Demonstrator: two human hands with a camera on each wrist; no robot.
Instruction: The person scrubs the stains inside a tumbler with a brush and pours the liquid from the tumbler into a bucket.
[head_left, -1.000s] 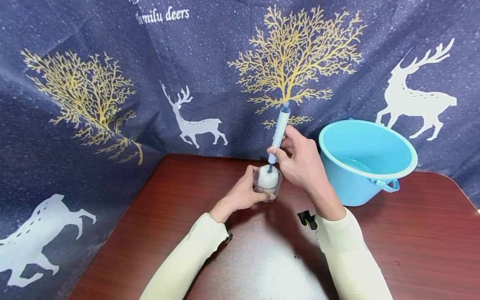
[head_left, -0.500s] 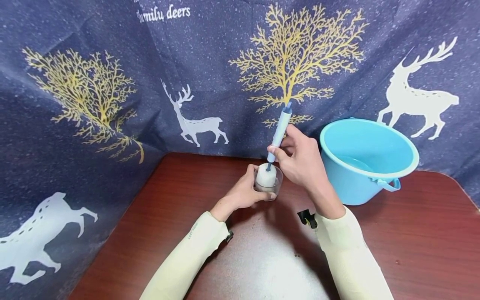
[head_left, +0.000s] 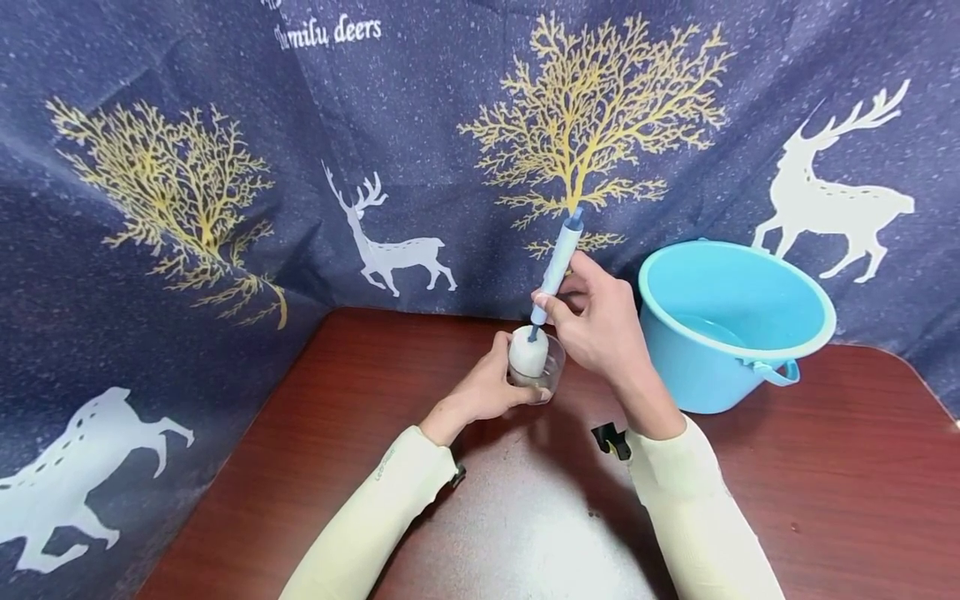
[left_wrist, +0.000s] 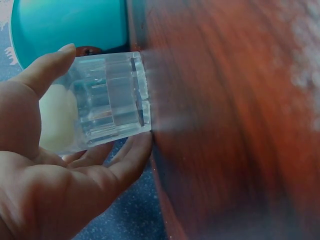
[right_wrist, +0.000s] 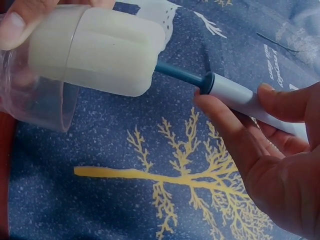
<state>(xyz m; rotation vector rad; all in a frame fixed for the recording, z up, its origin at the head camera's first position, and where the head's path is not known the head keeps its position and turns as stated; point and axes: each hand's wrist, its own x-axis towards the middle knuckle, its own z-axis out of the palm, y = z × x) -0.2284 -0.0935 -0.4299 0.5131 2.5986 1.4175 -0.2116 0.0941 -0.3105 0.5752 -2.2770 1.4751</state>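
Observation:
My left hand [head_left: 480, 387] holds a clear cup [left_wrist: 112, 95] from the left side, thumb and fingers curled round it. The cup's base is right at the tabletop in the left wrist view. My right hand [head_left: 603, 321] grips the pale blue handle of a sponge cup brush [right_wrist: 235, 95] between thumb and fingers. The brush's white sponge head [right_wrist: 112, 50] sits partly inside the cup, its upper part standing out past the rim. A dark blue stem joins sponge and handle. The handle leans up to the right in the head view.
A light blue bucket [head_left: 675, 367] stands on the reddish-brown table [head_left: 390, 358], just right of my right hand. Behind the table hangs a dark blue cloth [head_left: 420, 100] printed with deer and yellow trees.
The sponge head has shifted a little left inside the cup, toward the wall by my left palm. The right hand moved slightly left with the handle. My left hand has stayed in place.

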